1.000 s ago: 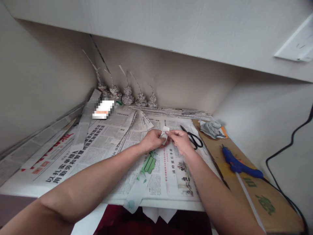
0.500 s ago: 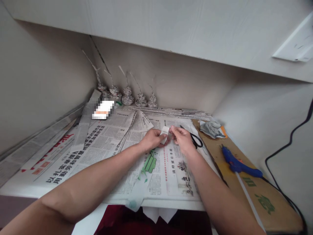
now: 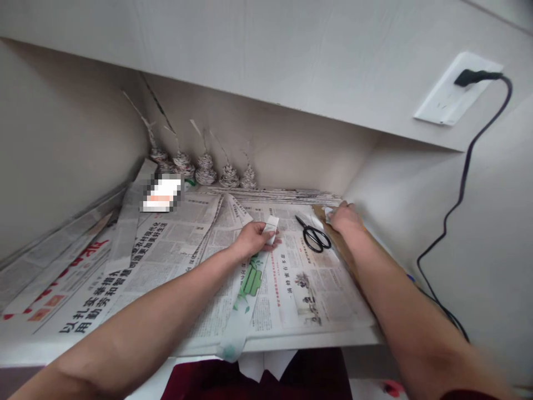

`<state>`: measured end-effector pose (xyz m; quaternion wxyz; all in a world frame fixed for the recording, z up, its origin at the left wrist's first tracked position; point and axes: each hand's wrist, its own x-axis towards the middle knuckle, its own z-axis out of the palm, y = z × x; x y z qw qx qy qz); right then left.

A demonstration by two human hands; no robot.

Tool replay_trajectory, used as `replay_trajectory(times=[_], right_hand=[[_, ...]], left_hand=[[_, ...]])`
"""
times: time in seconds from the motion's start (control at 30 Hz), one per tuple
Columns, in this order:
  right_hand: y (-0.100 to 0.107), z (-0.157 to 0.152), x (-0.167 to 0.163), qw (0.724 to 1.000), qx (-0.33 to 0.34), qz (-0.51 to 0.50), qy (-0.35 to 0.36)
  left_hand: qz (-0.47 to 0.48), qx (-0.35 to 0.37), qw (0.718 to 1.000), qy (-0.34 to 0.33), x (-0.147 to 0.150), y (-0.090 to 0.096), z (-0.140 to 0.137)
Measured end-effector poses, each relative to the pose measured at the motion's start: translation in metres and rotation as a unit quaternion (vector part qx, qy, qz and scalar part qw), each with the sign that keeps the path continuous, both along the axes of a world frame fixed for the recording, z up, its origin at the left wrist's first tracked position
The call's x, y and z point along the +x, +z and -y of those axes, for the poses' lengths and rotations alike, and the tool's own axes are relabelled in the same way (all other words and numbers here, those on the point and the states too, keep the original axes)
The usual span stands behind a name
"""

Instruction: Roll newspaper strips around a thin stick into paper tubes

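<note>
Left hand (image 3: 252, 239) pinches a small rectangular white paper piece (image 3: 272, 225), grip closed; right hand (image 3: 348, 218) covers crumpled grey-white paper (image 3: 328, 213), its grip unclear.

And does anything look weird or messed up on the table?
A paper strip with a green picture pokes over the table's front edge instead of lying all the way on top. Also, a bright patch at the back left is all squares, hiding what it shows.
</note>
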<state>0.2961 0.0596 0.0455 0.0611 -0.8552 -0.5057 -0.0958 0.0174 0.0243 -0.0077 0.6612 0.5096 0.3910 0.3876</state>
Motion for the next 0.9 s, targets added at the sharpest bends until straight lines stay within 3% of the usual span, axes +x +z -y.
replay_trajectory(times=[0.07,0.13,0.27,0.53,0.63,0.7,0.77,0.83,0.9], right_hand=[[0.000,-0.002,0.018,0.996,-0.073,0.026,0.039],[-0.003,-0.003,0.028,0.992,-0.097,0.036,0.075],[-0.009,-0.004,0.032,0.989,-0.100,0.049,0.095],[0.001,-0.010,0.012,0.994,-0.085,0.040,0.048],[0.007,-0.001,-0.017,0.998,-0.013,0.051,0.035],[0.010,0.009,-0.045,0.993,0.061,-0.025,0.100],[0.010,0.022,-0.074,0.953,0.045,-0.232,0.189],[0.005,0.033,-0.099,0.909,-0.005,-0.343,0.238],[-0.003,0.041,-0.116,0.824,-0.037,-0.498,0.268]], left_hand=[[-0.002,0.001,1.000,0.001,0.000,0.000,-0.001],[-0.003,-0.001,1.000,0.000,0.000,0.000,-0.001],[0.003,0.001,1.000,-0.002,-0.001,0.002,0.000],[0.002,0.008,1.000,0.002,-0.003,0.007,0.000],[0.000,0.027,1.000,0.005,-0.003,0.007,0.000],[0.001,0.032,0.999,0.006,-0.003,0.008,0.001],[-0.004,0.041,0.999,0.006,-0.004,0.008,0.001],[-0.023,0.064,0.998,0.012,-0.005,0.007,0.001],[-0.057,0.102,0.993,0.025,-0.007,0.006,-0.001]])
